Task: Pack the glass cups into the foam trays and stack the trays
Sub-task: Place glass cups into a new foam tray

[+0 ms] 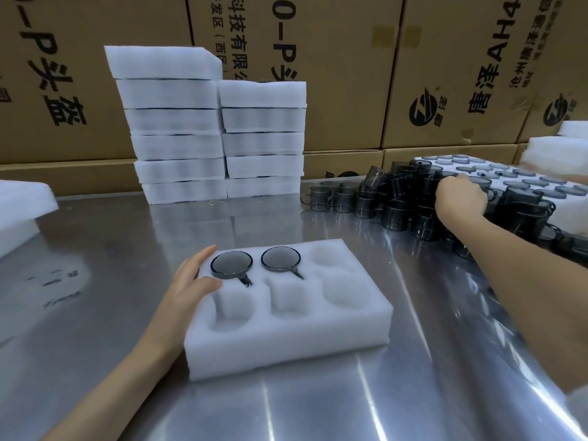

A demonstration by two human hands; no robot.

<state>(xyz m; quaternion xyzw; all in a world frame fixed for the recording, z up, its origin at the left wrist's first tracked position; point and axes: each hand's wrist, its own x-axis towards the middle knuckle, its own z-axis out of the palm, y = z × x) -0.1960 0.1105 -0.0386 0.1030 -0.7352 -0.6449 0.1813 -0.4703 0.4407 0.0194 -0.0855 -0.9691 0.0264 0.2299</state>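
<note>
A white foam tray (286,342) with six pockets lies on the steel table in front of me. Two dark glass cups (231,263) (280,258) sit in its far-left and far-middle pockets; the other pockets hold nothing. My left hand (194,278) rests on the tray's left edge with fingers fairly straight, the thumb near the first cup. My right hand (459,198) reaches into a heap of loose dark glass cups (404,202) at the right; its fingers curl down among them and their grip is hidden.
Two stacks of packed foam trays (178,128) (264,138) stand at the back centre. A large foam tray of cups (509,179) lies at the far right, more foam (19,211) at the left edge. Cardboard boxes (445,74) wall the back.
</note>
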